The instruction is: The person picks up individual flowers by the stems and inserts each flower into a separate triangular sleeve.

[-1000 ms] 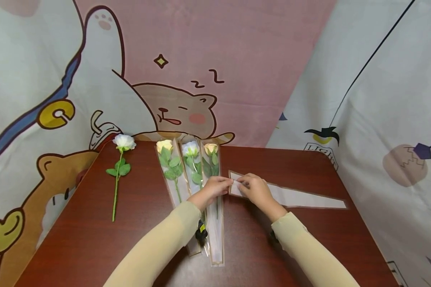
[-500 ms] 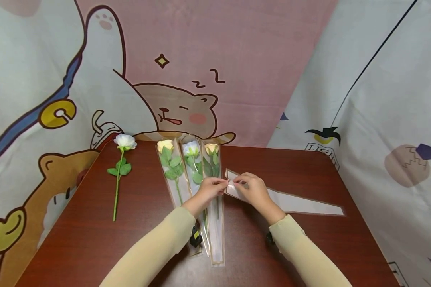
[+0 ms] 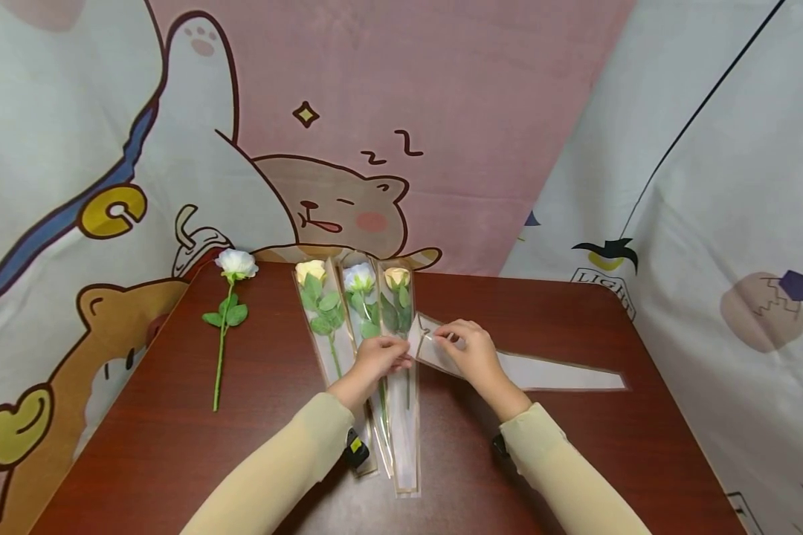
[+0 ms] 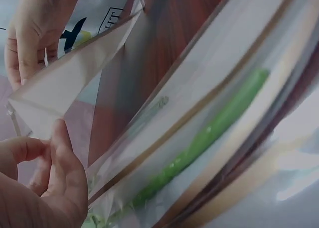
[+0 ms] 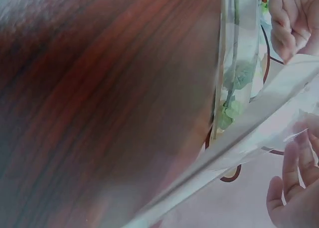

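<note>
A long tapering flower sleeve (image 3: 542,370), white with a clear front and brownish edges, lies across the right of the head view, its wide end lifted toward the hands. My left hand (image 3: 378,360) pinches a corner of that wide end between thumb and fingers, as the left wrist view shows. With thumb and forefinger, my right hand (image 3: 471,353) pinches the clear film near the same end. In the right wrist view the film glints at the fingertips (image 5: 303,138). The sleeve holds no flower that I can see.
Left of the sleeve lie three sleeved roses: a yellow rose (image 3: 311,272), a bluish-white rose (image 3: 359,278) and another yellow rose (image 3: 397,278). An unwrapped white rose (image 3: 236,264) with a green stem lies farther left on the brown table (image 3: 140,446). A printed cloth (image 3: 475,111) hangs behind.
Both hands have drawn the sleeve's wide end leftward, toward the sleeved roses. My left hand has shifted left and slightly down, so the gap between the hands has widened.
</note>
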Tool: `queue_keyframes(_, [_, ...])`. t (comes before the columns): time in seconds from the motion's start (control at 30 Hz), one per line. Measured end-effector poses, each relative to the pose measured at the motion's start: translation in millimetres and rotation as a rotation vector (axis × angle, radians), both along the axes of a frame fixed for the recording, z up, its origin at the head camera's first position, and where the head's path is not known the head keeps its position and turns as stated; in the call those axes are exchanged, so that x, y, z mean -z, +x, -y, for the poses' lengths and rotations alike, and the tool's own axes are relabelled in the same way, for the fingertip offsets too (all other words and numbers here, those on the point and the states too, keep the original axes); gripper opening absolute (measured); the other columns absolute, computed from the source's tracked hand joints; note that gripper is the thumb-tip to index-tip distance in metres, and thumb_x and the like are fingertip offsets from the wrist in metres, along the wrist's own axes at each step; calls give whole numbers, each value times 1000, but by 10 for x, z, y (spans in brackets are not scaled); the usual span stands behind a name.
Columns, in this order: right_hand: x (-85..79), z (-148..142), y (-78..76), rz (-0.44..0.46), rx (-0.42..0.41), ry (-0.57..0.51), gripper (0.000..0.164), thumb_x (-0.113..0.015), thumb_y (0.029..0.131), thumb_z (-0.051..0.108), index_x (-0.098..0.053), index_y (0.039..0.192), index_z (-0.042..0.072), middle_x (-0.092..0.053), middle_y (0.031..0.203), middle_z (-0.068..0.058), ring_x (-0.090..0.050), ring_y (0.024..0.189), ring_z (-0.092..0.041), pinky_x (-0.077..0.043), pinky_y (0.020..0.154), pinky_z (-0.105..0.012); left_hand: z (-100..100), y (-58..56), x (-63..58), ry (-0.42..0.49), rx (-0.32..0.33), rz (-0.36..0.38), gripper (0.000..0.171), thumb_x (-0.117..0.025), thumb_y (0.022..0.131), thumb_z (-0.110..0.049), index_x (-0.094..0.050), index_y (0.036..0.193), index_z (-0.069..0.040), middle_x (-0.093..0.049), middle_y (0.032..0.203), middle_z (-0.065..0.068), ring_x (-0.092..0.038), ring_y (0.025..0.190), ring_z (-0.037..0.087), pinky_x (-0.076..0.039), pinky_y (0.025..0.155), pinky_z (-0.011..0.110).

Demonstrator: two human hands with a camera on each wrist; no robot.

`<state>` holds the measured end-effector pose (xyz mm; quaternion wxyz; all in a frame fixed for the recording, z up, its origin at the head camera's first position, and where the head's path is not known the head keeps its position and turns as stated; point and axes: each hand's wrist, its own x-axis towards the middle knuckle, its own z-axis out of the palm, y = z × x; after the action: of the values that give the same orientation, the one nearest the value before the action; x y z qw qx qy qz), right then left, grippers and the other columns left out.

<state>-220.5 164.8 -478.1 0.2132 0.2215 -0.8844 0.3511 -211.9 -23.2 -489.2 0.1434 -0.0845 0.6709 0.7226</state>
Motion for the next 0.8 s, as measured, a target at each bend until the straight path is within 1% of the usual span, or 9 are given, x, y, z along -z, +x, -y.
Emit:
queue_keyframes(0.07, [-12, 0, 13, -5, -14, -26, 10, -71, 72, 16, -68, 82, 18, -62, 78, 9, -52, 69, -15, -40, 58, -25, 7, 8, -15, -33, -22, -14, 18, -58, 79, -5, -60, 93, 6, -65, 71, 14, -63, 58, 18, -53, 65, 35])
queue_keyframes(0.13, [-22, -1, 27, 2, -37, -53, 9, -71, 73, 16, -67, 82, 18, -61, 80, 9, -52, 71, -14, -41, 60, -26, 14, 10, -27, -57, -30, -32, 17, -57, 78, -3, -60, 92, 6, -64, 69, 13, -62, 55, 17, -52, 67, 39])
queue_keyframes(0.27, [-34, -6, 58, 34, -87, -110, 7, -69, 75, 18, -67, 82, 18, -59, 86, 9, -50, 76, -12, -42, 63, -25, 36, 14, -58, -79, -28, -44, 16, -60, 78, -6, -62, 90, 5, -64, 67, 12, -62, 55, 16, -51, 69, 42])
queue_keyframes(0.33, [-35, -7, 66, 32, -101, -124, 6, -68, 76, 19, -67, 82, 18, -58, 88, 8, -50, 77, -11, -42, 64, -25, 50, 15, -70, -79, -25, -53, 17, -61, 78, -7, -62, 90, 5, -64, 67, 12, -62, 56, 17, -51, 69, 42])
queue_keyframes(0.43, [-35, -2, 67, 5, -100, -141, 5, -67, 77, 19, -67, 82, 17, -60, 86, 8, -50, 78, -11, -42, 64, -24, 70, 19, -77, -85, -30, -68, 17, -62, 78, -8, -62, 89, 5, -64, 69, 14, -63, 59, 20, -51, 68, 42])
queue_keyframes(0.57, [-35, 10, 65, -24, -97, -165, 5, -66, 78, 16, -66, 82, 15, -60, 84, 8, -49, 78, -12, -39, 64, -23, 87, 25, -68, -86, -45, -68, 16, -62, 77, -6, -63, 88, 5, -65, 73, 17, -64, 62, 23, -51, 68, 42])
queue_keyframes(0.67, [-33, 28, 68, -23, -103, -178, 4, -65, 79, 16, -65, 83, 14, -60, 83, 8, -48, 77, -13, -37, 64, -24, 91, 29, -59, -86, -50, -60, 16, -61, 77, -5, -63, 89, 5, -65, 74, 18, -64, 61, 21, -51, 68, 42])
queue_keyframes(0.8, [-29, 56, 76, -19, -106, -187, 6, -64, 79, 14, -65, 84, 14, -60, 84, 7, -47, 78, -13, -38, 64, -27, 90, 27, -57, -86, -53, -51, 17, -60, 77, -5, -62, 90, 5, -65, 72, 15, -63, 58, 17, -52, 68, 41])
